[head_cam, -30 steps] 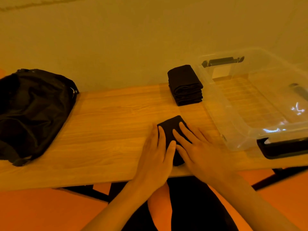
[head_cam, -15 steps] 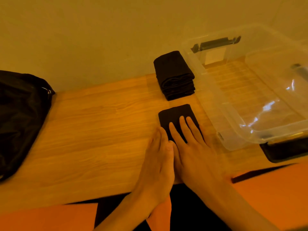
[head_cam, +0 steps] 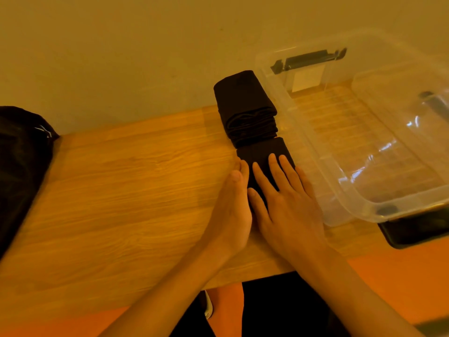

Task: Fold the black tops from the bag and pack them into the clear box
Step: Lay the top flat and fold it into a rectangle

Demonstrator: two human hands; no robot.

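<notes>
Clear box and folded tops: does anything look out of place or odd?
Nothing looks damaged or askew. The clear box holds no tops yet; the folded stack sits on the table beside it.

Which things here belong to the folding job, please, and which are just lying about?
Job: black top, right hand flat on it, left hand at its edge; stack of folded tops; clear box; black bag.
Lying about: wooden table; small white thing below it.
</notes>
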